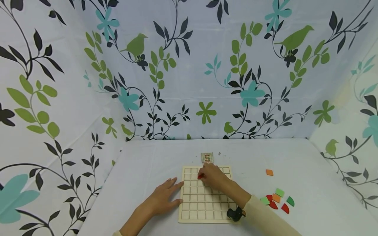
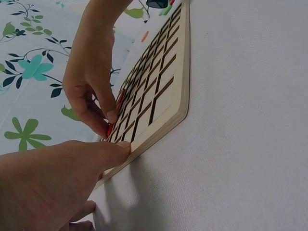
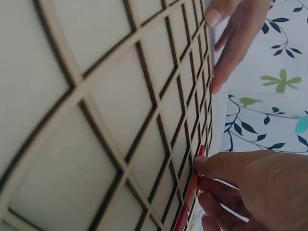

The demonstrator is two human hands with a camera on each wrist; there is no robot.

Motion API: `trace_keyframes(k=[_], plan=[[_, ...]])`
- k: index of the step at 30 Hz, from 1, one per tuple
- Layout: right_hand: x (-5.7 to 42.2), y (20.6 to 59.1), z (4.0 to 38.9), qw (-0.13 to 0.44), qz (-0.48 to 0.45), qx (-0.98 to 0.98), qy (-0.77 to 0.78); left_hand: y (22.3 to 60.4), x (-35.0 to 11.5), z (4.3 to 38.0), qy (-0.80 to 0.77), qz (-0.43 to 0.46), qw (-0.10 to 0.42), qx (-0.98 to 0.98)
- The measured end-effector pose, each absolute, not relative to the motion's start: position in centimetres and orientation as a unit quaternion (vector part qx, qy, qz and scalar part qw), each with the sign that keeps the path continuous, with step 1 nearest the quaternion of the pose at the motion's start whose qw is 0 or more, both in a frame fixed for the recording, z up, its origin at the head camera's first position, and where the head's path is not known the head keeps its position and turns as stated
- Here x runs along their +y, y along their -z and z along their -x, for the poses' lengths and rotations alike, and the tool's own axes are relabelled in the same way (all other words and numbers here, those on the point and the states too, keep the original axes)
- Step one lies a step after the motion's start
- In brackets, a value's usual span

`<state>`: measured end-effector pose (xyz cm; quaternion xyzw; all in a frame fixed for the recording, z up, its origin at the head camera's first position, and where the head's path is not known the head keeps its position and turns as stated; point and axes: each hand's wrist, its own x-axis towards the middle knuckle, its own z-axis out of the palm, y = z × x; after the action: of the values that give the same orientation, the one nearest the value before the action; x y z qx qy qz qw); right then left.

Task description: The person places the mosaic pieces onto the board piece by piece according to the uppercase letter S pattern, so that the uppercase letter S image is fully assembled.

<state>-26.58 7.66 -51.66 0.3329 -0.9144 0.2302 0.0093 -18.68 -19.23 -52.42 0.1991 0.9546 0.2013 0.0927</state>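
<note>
A light wooden board [image 1: 203,216] with a grid of square recesses lies in front of me. My right hand [image 1: 213,176] is over its far rows and pinches a small red piece [image 1: 200,176] between thumb and fingertips at the grid. In the right wrist view, more red and orange pieces [image 3: 191,188] sit in cells beside the fingertips. My left hand [image 1: 165,197] rests at the board's left edge, fingers extended, its thumb [image 2: 118,153] touching the rim. The right hand and forearm hide part of the grid in the head view.
Right of the board lies a loose group of red, orange and green pieces, among them a dark green quarter-round [image 1: 290,201]. One orange square [image 1: 269,172] lies apart, farther back. A small patterned card [image 1: 207,157] is behind the board. A black device [image 1: 235,214] sits at my right wrist.
</note>
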Motion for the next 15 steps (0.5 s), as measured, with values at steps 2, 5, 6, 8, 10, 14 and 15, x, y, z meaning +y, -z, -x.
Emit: trace_keyframes(k=[2,5,6,8,10,14,15], plan=[[7.71,51.74,26.45,0.029,-0.344,-0.913,-0.218,52.38,-19.24,18.67,-0.203,-0.198,0.093,0.955],[7.71,51.82,26.27,0.058,-0.353,-0.912,-0.202,52.35,-19.26,18.69,-0.203,-0.197,0.093,0.955],[7.69,51.84,26.21,0.064,-0.353,-0.913,-0.196,52.33,-19.26,18.71,-0.204,-0.198,0.091,0.954],[7.65,51.87,26.11,0.073,-0.348,-0.916,-0.184,52.31,-19.26,18.72,-0.205,-0.200,0.089,0.954],[7.65,51.92,26.04,0.076,-0.345,-0.918,-0.178,52.29,-19.25,18.70,-0.207,-0.202,0.087,0.953],[7.83,52.07,25.92,0.073,-0.339,-0.922,-0.173,52.39,-19.25,18.67,-0.212,-0.205,0.085,0.952],[7.93,52.12,25.90,0.072,-0.339,-0.921,-0.176,52.45,-19.25,18.69,-0.211,-0.205,0.086,0.952]])
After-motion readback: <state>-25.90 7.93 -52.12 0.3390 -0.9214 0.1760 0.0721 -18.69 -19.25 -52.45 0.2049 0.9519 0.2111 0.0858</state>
